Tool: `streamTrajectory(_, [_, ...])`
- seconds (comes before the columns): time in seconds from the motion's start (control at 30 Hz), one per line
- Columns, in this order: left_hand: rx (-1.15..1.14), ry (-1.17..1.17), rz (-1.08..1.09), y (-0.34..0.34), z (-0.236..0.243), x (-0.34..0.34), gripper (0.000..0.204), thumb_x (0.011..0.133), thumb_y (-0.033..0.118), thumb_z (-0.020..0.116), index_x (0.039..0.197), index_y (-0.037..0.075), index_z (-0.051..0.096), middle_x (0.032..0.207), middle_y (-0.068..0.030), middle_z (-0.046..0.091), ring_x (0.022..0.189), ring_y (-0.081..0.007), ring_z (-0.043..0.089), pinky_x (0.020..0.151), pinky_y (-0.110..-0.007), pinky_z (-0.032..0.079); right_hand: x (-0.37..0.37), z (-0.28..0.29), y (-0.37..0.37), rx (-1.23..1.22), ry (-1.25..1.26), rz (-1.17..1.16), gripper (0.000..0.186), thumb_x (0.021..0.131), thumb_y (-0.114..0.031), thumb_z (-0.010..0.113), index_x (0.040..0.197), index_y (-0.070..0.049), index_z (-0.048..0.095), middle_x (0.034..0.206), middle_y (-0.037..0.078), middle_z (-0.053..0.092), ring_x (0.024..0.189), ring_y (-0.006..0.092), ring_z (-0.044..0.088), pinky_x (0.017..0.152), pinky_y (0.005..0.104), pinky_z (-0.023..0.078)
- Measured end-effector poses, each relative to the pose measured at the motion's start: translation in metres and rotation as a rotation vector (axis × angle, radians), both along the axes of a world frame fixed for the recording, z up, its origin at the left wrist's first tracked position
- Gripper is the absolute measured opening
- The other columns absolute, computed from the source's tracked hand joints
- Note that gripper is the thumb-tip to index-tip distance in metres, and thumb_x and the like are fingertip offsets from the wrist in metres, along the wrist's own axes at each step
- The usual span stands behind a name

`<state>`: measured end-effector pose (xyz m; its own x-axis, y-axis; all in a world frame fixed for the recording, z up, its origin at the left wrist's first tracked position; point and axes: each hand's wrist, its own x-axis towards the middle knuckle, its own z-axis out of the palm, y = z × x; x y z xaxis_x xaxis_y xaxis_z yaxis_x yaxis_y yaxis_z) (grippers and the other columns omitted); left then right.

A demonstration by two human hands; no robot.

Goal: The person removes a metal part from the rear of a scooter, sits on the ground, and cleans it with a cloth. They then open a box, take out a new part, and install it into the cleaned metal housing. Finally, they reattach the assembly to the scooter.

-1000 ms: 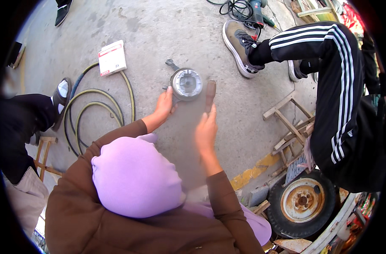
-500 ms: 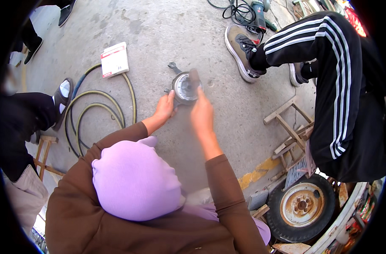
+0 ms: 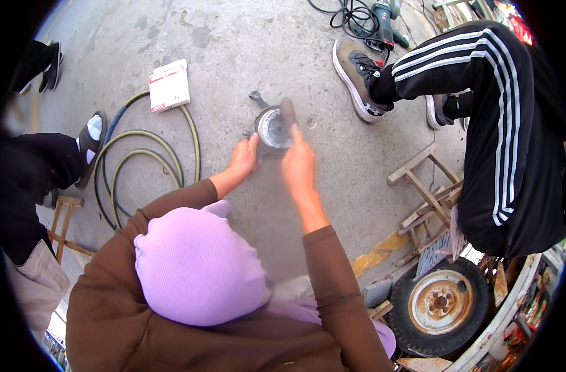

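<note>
Above the concrete, my left hand point(image 3: 242, 160) closes round the left edge of a round grey metal part point(image 3: 273, 130) with a pale, ringed face. From the part's upper side sticks a short dark arm with an eye-shaped end point(image 3: 256, 96). My right hand point(image 3: 298, 164) is closed at the part's right side, thumb side up. A dark brown, rounded piece point(image 3: 288, 111), smeared by motion, rises from the right fingers over the edge of the face. What it is cannot be made out. Brown sleeves cover both my forearms; purple ribbed fabric point(image 3: 199, 266) hides the area below the left one.
A coiled hose point(image 3: 140, 134) and a white-and-red box point(image 3: 169, 87) lie left. An angle grinder point(image 3: 382, 25) with cable is at the top. A person's striped trouser leg point(image 3: 500, 118), wooden stools point(image 3: 425, 186) and a rusty wheel point(image 3: 441, 302) are right. Other people's feet point(image 3: 92, 139) are left.
Both hands keep their places on the round part; the right hand and the brown piece have shifted slightly. At upper left, another person's feet have moved. The view has shifted a little.
</note>
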<state>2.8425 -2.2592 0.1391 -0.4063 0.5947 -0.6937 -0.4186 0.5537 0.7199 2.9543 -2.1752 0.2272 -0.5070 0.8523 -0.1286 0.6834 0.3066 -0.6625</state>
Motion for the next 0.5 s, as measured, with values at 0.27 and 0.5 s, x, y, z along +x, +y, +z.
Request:
streamTrajectory(0.27, [-0.020, -0.061, 0.044, 0.004, 0.003, -0.004, 0.049, 0.100, 0.048, 0.034, 0.084, 0.006, 0.052, 0.054, -0.0043, 0.051, 0.038, -0.0125, 0.041, 0.035, -0.028, 0.030, -0.005, -0.010, -0.007, -0.058, 0.077, 0.032, 0.045, 0.089, 0.000, 0.045, 0.134, 0.001, 0.044, 0.104, 0.025, 0.061, 0.094, 0.0396, 0.061, 0.080, 0.0435, 0.048])
streamTrajectory(0.5, [-0.008, 0.015, -0.003, 0.001, -0.006, -0.002, 0.049, 0.099, 0.049, 0.035, 0.085, 0.005, 0.052, 0.055, -0.0043, 0.051, 0.037, -0.0118, 0.039, 0.035, -0.027, 0.028, 0.024, -0.018, -0.005, 0.085, 0.124, -0.183, 0.042, 0.091, -0.004, 0.044, 0.133, -0.001, 0.046, 0.117, 0.026, 0.059, 0.103, 0.0356, 0.061, 0.087, 0.0406, 0.046])
